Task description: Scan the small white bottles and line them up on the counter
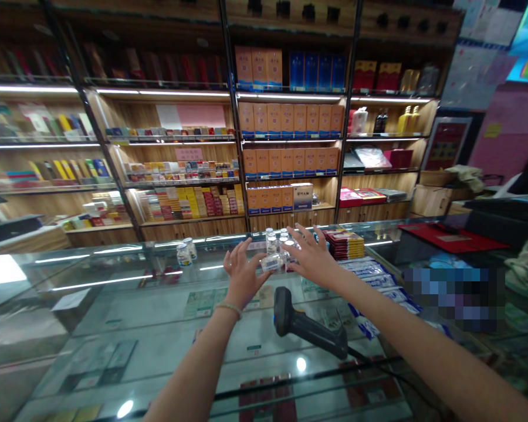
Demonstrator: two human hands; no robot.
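Jar lies tipped between the left hand's thumb and finger, that grip pinching it over the glass surface. Fingers spread, the right hand reaches beside other jars; whether its grip holds one cannot be told. A scanner lies nearer.

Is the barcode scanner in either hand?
No, the black scanner lies on the glass counter with the left hand and right hand beyond it, by a small container.
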